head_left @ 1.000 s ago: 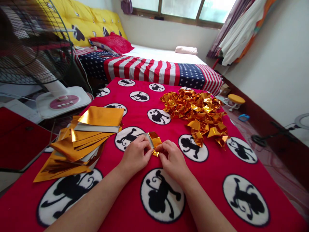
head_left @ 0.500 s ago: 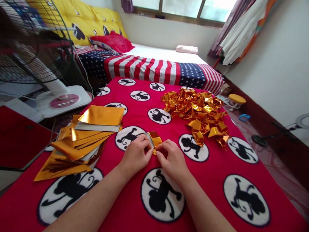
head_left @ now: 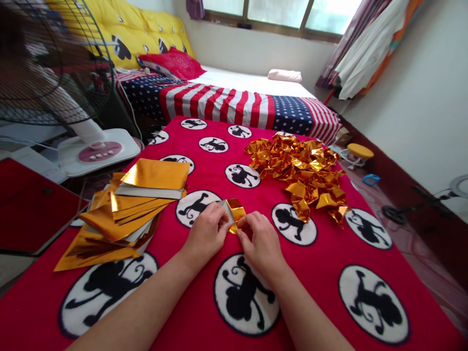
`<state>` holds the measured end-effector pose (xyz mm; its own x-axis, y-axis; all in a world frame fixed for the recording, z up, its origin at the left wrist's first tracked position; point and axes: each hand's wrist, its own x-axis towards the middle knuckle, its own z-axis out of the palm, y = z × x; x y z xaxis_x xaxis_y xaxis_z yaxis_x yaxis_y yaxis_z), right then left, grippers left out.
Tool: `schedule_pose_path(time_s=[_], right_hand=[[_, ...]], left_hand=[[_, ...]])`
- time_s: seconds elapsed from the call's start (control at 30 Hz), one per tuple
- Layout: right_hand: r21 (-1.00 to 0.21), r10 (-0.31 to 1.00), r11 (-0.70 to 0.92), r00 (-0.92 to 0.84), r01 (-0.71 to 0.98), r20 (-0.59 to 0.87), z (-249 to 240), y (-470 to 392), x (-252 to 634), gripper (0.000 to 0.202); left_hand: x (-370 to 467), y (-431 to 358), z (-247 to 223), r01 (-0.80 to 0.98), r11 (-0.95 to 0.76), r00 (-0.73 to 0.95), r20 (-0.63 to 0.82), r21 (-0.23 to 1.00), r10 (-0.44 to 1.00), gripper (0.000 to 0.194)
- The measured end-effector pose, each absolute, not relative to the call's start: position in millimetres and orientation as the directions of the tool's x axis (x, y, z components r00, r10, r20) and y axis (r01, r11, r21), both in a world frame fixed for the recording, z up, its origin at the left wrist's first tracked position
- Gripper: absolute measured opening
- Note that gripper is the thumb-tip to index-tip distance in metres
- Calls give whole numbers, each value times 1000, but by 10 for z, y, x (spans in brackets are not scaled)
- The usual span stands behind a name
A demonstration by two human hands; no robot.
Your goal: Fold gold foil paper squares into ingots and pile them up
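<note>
Left hand (head_left: 207, 229), right hand (head_left: 262, 240) pinching gold paper (head_left: 236, 209), grip partly hidden, stack (head_left: 157, 173) by worktop (head_left: 193, 312) left edge, foil pile (head_left: 292, 158) by right.

One camera, worn on the head, looks from above and behind the left hand (head_left: 207, 226) and the right hand (head_left: 261, 239), quite near, facing forward and downward, with the bed (head_left: 252, 82) far beyond them.

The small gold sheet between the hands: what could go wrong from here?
1. The gold sheet is pinched between the left hand and right hand; uneven pressure might crease it crookedly.
2. The stack of sheets lies unevenly fanned, so a bump from the left arm could spread it.
3. The crumpled gold pieces lie loosely heaped and might scatter if brushed.
</note>
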<state>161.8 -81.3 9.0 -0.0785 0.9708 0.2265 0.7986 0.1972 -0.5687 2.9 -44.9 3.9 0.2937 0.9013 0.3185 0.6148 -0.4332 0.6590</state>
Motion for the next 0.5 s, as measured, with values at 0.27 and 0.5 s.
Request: schedule_pose_path(time_s=[0.27, 0.5], right_hand=[[-556, 974, 195, -95, 808, 203, 112, -816, 1625, 10], [-496, 980, 153, -65, 854, 190, 194, -629, 1837, 19]], left_hand=[[-23, -457, 17, 580, -484, 306, 375, 655, 875, 11], [-211, -365, 90, 638, -435, 151, 451, 636, 880, 10]])
